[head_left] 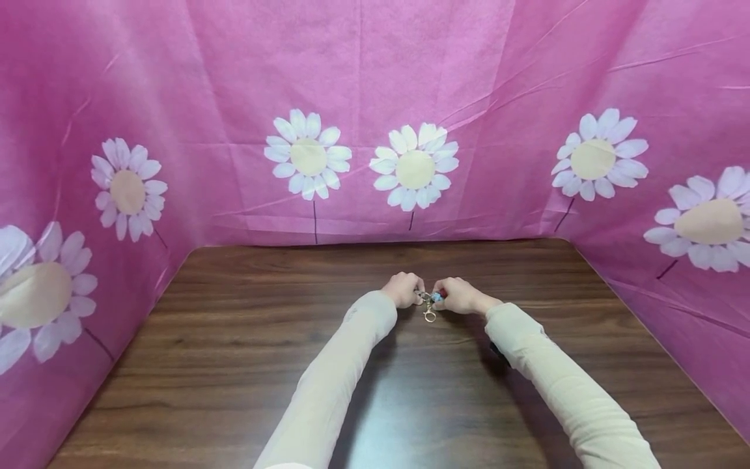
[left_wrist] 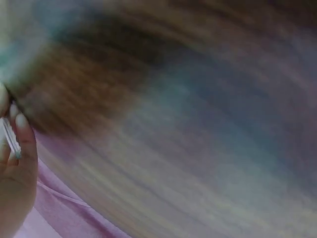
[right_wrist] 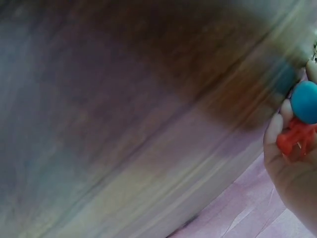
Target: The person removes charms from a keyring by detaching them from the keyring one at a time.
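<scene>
Near the far middle of the table, both hands hold parts of a small keychain. A gold clasp [head_left: 430, 315] hangs between them in the head view. The left hand [head_left: 403, 289] pinches a metal piece at the keychain's ring; a thin, shiny strip [left_wrist: 11, 138] shows between its fingers in the left wrist view, too little to name. Close by on the right, the right hand [head_left: 460, 296] grips the keychain's charm, which has a round blue part [right_wrist: 304, 102] and a red part [right_wrist: 297, 139]. The fingers partly cover the charm.
A brown wood-grain table [head_left: 246, 365] lies under both arms. Pink cloth [head_left: 363, 71] with white daisies encloses its back and sides. A dark object [head_left: 498, 352], partly hidden, shows under the right cuff.
</scene>
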A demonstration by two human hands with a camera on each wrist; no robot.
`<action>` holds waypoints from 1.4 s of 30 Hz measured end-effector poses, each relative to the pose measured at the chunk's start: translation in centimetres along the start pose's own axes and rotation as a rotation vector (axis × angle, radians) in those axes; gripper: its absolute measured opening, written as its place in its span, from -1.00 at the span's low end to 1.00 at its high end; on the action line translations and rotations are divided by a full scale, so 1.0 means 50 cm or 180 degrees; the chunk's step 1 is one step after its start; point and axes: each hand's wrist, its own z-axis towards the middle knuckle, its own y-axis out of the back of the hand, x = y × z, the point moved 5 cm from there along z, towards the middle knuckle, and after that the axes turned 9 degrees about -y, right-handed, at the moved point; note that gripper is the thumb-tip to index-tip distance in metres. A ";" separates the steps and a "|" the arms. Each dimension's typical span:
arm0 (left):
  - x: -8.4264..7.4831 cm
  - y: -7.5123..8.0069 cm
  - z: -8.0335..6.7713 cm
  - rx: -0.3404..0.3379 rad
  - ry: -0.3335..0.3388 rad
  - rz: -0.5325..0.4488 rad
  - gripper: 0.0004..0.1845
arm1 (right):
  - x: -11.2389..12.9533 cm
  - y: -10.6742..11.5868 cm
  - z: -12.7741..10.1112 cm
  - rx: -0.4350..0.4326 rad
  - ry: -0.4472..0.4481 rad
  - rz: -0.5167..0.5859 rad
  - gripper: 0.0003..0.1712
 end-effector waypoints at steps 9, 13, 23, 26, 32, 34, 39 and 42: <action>-0.009 0.019 -0.012 -0.0080 -0.0035 -0.0346 -0.91 | -0.004 0.023 -0.012 0.0006 0.0053 0.0175 -0.88; -0.008 0.042 -0.018 -0.0325 -0.0141 -0.0451 -0.89 | 0.000 0.041 -0.016 -0.0090 0.0072 0.0223 -0.88; -0.010 0.102 -0.048 -0.0871 -0.0299 -0.1266 -0.89 | 0.028 0.093 -0.033 -0.0537 -0.0007 0.0467 -0.82; -0.016 0.122 -0.062 -0.0986 -0.0322 -0.1509 -0.88 | 0.040 0.108 -0.040 -0.0568 -0.0022 0.0681 -0.79; -0.026 0.151 -0.089 -0.1149 -0.0346 -0.1736 -0.89 | 0.065 0.131 -0.058 -0.0578 -0.0064 0.1016 -0.77; -0.031 0.158 -0.100 -0.1213 -0.0370 -0.1753 -0.88 | 0.073 0.132 -0.066 -0.0526 -0.0062 0.1143 -0.76; -0.043 0.168 -0.133 -0.1295 -0.0377 -0.1767 -0.88 | 0.087 0.121 -0.084 -0.0306 -0.0021 0.1527 -0.70; -0.045 0.161 -0.148 -0.1307 -0.0346 -0.1918 -0.88 | 0.095 0.109 -0.094 -0.0231 0.0012 0.1614 -0.69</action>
